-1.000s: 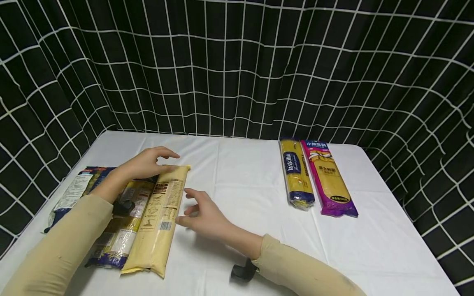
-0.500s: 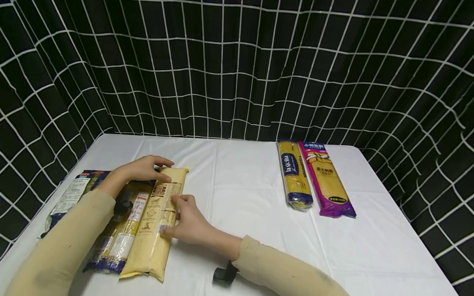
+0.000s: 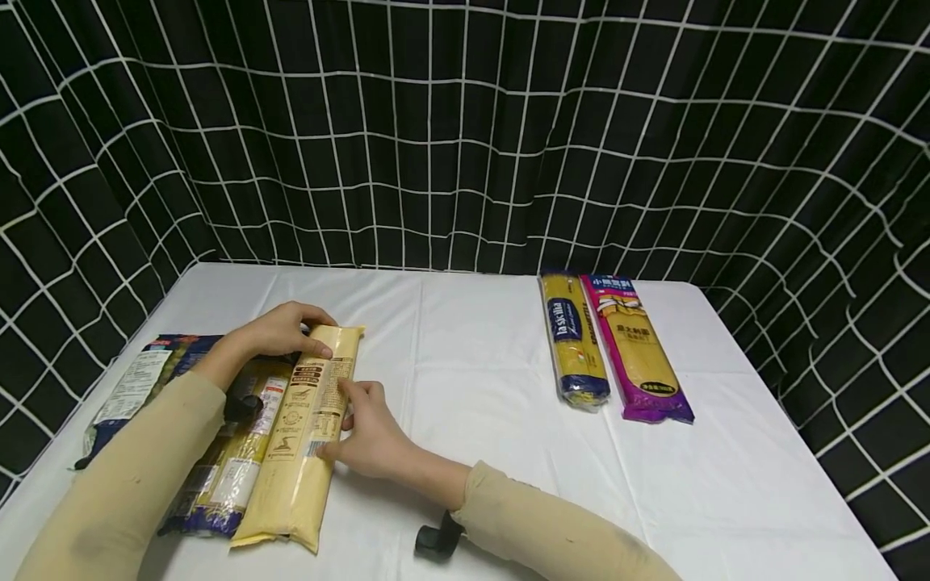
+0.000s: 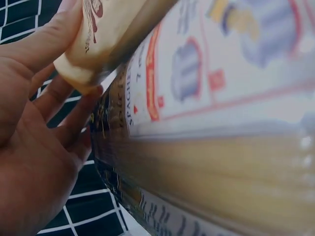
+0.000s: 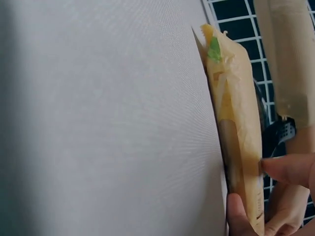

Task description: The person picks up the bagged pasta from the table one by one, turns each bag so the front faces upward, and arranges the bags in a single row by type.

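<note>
A pale yellow spaghetti bag [image 3: 286, 492] lies printed side up at the left of the table, beside a clear spaghetti pack [image 3: 243, 476] with white labels. My left hand [image 3: 282, 329] holds the yellow bag near its far end, thumb on top; in the left wrist view its fingers reach round that end [image 4: 115, 29]. Midway along the right edge, my right hand [image 3: 374, 436] grips the same bag. The right wrist view shows thumb and fingers on either side of the bag's edge [image 5: 241, 113]. The left forearm partly covers the clear pack.
A navy pasta bag [image 3: 134, 387] with a white label lies at the far left, partly under the left sleeve. At the back right are a yellow-and-blue spaghetti pack [image 3: 577, 339] and a purple-edged noodle pack [image 3: 643, 351]. A black gridded curtain [image 3: 465, 137] surrounds the white table [image 3: 472, 355].
My right hand has moved left from beside the yellow bag and taken hold of its edge. My left hand has settled onto the far end. The other packs lie as before.
</note>
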Action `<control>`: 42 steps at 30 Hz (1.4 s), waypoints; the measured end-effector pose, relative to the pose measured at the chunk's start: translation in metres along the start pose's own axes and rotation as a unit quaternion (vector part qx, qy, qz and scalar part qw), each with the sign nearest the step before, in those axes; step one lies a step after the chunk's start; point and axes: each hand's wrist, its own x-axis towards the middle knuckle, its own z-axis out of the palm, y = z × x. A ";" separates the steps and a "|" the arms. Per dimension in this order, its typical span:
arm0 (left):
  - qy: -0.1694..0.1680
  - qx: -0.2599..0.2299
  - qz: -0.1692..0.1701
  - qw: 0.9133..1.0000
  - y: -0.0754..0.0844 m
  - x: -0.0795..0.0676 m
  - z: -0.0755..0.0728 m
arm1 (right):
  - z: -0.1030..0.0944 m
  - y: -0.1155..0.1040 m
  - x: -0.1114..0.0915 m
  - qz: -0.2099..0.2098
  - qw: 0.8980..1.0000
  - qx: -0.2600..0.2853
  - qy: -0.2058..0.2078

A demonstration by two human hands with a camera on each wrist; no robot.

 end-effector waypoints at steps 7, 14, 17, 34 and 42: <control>0.049 -0.010 0.017 0.999 0.004 -0.006 -0.002 | 0.003 0.003 0.000 0.019 0.994 0.106 0.008; 0.082 -0.035 0.044 0.995 0.019 -0.014 -0.011 | 0.007 0.002 -0.003 0.053 0.959 0.278 -0.005; 0.089 -0.034 0.037 0.995 0.023 -0.018 -0.013 | 0.008 0.000 -0.004 0.042 0.965 0.259 0.006; 0.056 -0.064 0.026 0.996 0.041 -0.023 -0.011 | -0.008 -0.005 -0.016 -0.059 0.986 0.149 0.049; 0.057 -0.041 0.023 0.997 0.063 -0.017 0.000 | -0.010 -0.013 -0.013 -0.070 0.993 0.069 0.057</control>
